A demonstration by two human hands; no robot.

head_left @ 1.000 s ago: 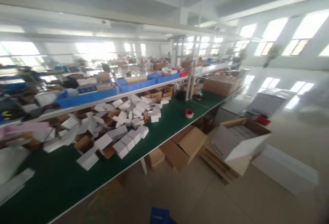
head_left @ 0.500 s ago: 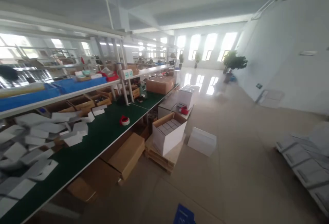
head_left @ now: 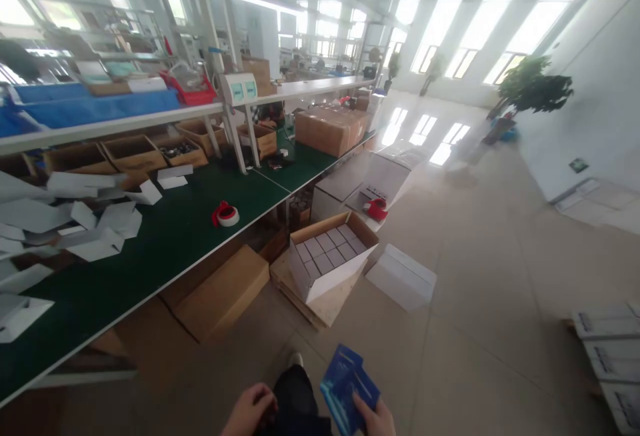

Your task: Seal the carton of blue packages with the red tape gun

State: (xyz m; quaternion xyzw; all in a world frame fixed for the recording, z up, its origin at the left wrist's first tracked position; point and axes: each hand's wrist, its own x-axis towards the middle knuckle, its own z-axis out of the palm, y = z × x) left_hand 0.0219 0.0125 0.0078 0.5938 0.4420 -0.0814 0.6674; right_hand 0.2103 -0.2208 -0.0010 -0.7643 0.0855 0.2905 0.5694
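My right hand shows at the bottom edge, its fingers closed on a small stack of blue flat packets. My left hand is beside it at the bottom edge, fingers curled, and I cannot make out anything in it. Between the hands are my dark trouser leg and a shoe. Ahead on the floor stands an open white carton full of small white boxes, resting on a wooden pallet.
A long green workbench runs along the left, strewn with folded white boxes and a red tape dispenser. Brown cartons lie under its edge. A white flat box lies on the floor; stacked trays sit at right.
The view has swung right and then tilted down. Both hands and the blue packets have come into view at the bottom; the open carton now lies closer.
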